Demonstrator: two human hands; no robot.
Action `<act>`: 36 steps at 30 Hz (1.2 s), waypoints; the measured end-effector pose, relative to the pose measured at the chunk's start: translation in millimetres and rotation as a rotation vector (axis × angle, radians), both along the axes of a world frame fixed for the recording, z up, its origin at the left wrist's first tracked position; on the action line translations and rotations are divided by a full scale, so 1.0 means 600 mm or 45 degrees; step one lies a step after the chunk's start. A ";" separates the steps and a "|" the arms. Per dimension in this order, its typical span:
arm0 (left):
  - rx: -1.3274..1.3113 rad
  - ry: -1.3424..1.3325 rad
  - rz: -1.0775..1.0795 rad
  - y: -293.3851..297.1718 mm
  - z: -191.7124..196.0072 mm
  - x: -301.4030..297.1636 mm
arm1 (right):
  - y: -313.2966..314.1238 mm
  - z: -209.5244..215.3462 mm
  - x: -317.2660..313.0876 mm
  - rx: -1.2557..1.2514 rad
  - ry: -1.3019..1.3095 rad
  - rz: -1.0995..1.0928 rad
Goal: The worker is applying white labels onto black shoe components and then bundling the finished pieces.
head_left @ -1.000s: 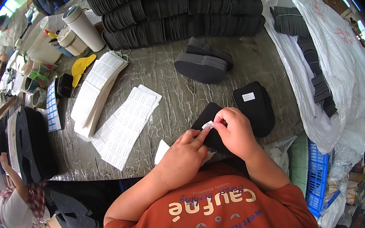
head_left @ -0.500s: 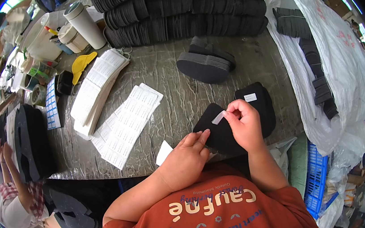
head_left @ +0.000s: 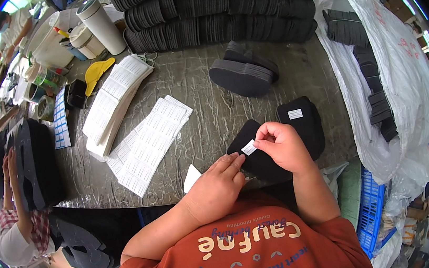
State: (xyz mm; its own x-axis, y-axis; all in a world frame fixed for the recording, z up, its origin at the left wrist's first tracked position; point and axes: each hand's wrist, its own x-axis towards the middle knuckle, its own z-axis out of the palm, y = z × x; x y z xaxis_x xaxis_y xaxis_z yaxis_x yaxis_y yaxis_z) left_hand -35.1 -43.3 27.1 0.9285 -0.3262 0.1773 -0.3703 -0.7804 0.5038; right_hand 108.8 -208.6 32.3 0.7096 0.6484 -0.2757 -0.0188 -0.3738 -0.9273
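We note the white label (head_left: 249, 147) now lying on the upper part of the near black insole (head_left: 267, 170), its printed face up. Half a second earlier we saw it raised at a slant, a pale strip hanging from the right hand (head_left: 286, 148); one second back it was between both hands.

Right hand: thumb and forefinger pinch the label's right end, the wrist now lower and nearer the insole. Left hand (head_left: 214, 186): fingers extended close together, fingertips at the insole's left edge, little changed from half a second ago; we cannot tell whether it grips that edge.

Unchanged: the black insole stack (head_left: 307, 134) just right of the right hand, bearing its own label (head_left: 295, 114); the loose label sheets (head_left: 153, 143) and the thick label-sheet bundle (head_left: 115, 100) on the surface (head_left: 201, 130), left of the hands; the smaller insole pile (head_left: 240, 78) beyond them. At far left, we record the co-worker's hands (head_left: 9, 162) slightly higher than before, beside upright black pieces (head_left: 38, 164).
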 end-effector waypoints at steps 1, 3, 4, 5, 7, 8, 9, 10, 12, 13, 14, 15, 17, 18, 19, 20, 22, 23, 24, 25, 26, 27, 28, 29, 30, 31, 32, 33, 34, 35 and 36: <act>-0.001 0.001 -0.002 0.000 0.001 0.000 | 0.003 -0.001 -0.001 0.004 -0.031 -0.009; -0.002 0.001 -0.004 0.000 0.001 0.000 | 0.004 -0.005 -0.002 0.007 -0.063 -0.018; 0.002 -0.007 -0.006 -0.001 0.000 0.000 | 0.004 -0.008 -0.002 0.005 -0.082 -0.025; 0.007 -0.015 -0.007 -0.001 -0.001 0.000 | 0.004 -0.009 -0.002 0.003 -0.101 -0.031; 0.014 -0.015 -0.003 -0.001 0.000 -0.001 | 0.004 -0.004 -0.002 0.005 -0.098 -0.017; 0.021 -0.014 0.001 -0.001 0.000 -0.001 | 0.005 -0.002 -0.001 0.005 -0.095 -0.003; 0.021 -0.015 0.001 -0.001 0.000 -0.001 | 0.004 -0.003 0.000 0.006 -0.096 -0.003; 0.013 -0.013 0.002 -0.001 -0.001 -0.001 | 0.002 -0.006 0.001 0.001 -0.066 0.001; 0.004 -0.011 0.002 -0.002 -0.001 -0.001 | 0.002 -0.009 0.001 -0.004 -0.037 0.003; 0.012 -0.012 -0.001 -0.002 0.000 0.000 | 0.004 -0.010 -0.002 0.027 -0.047 -0.025; 0.020 -0.013 -0.003 -0.002 0.001 0.000 | 0.005 -0.011 -0.004 0.058 -0.056 -0.053; 0.020 -0.014 -0.003 -0.002 0.001 0.000 | 0.006 -0.013 -0.004 0.058 -0.056 -0.052; 0.022 -0.013 -0.005 -0.002 0.001 -0.001 | 0.007 -0.015 -0.005 0.028 -0.121 -0.078; 0.023 -0.013 -0.005 -0.002 0.001 -0.001 | 0.007 -0.015 -0.005 0.029 -0.121 -0.078; 0.031 -0.011 -0.006 -0.002 0.002 -0.001 | 0.008 -0.014 -0.005 0.029 -0.132 -0.089; 0.038 -0.008 -0.007 -0.002 0.002 -0.001 | 0.008 -0.014 -0.004 0.029 -0.144 -0.100; 0.050 -0.001 -0.011 -0.002 0.004 0.000 | 0.007 -0.018 -0.005 0.027 -0.166 -0.099; 0.061 0.007 -0.013 -0.002 0.004 -0.001 | 0.007 -0.019 -0.005 0.025 -0.187 -0.096; 0.062 0.007 -0.014 -0.002 0.004 -0.001 | 0.008 -0.019 -0.005 0.026 -0.187 -0.097; 0.070 0.002 -0.016 -0.003 0.003 -0.001 | 0.008 -0.019 -0.005 0.013 -0.191 -0.097; 0.078 -0.003 -0.017 -0.003 0.002 -0.001 | 0.008 -0.019 -0.005 0.000 -0.196 -0.097; 0.079 -0.002 -0.018 -0.003 0.003 0.000 | 0.008 -0.020 -0.005 0.001 -0.195 -0.097; 0.080 -0.040 -0.005 -0.003 0.003 0.001 | 0.009 -0.021 -0.005 0.009 -0.200 -0.104; 0.080 -0.080 0.006 -0.004 0.003 0.003 | 0.009 -0.023 -0.005 0.015 -0.207 -0.112; 0.081 -0.079 0.004 -0.004 0.006 0.006 | 0.008 -0.027 -0.005 0.015 -0.206 -0.113; 0.067 -0.042 0.006 -0.005 0.010 0.009 | 0.007 -0.034 -0.004 0.022 -0.249 -0.117; 0.055 -0.005 0.009 -0.005 0.013 0.010 | 0.007 -0.038 -0.004 0.030 -0.293 -0.119; 0.055 -0.006 0.009 -0.007 0.010 0.011 | 0.007 -0.037 -0.005 0.031 -0.294 -0.119; 0.103 -0.019 -0.001 -0.009 0.004 0.011 | 0.007 -0.036 -0.006 0.011 -0.320 -0.120; 0.151 -0.030 -0.011 -0.010 0.000 0.012 | 0.008 -0.036 -0.006 -0.009 -0.345 -0.120; 0.151 -0.029 -0.011 -0.010 0.000 0.012 | 0.010 -0.037 -0.006 -0.009 -0.344 -0.120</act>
State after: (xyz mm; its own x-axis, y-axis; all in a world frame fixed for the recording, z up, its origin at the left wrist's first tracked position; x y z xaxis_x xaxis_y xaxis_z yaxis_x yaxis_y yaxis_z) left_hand -28.0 -49.4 27.4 0.9219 -0.3538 0.1581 -0.3874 -0.8309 0.3994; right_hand 105.1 -202.7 10.2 0.8149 0.5750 -0.0725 0.1938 -0.3882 -0.9009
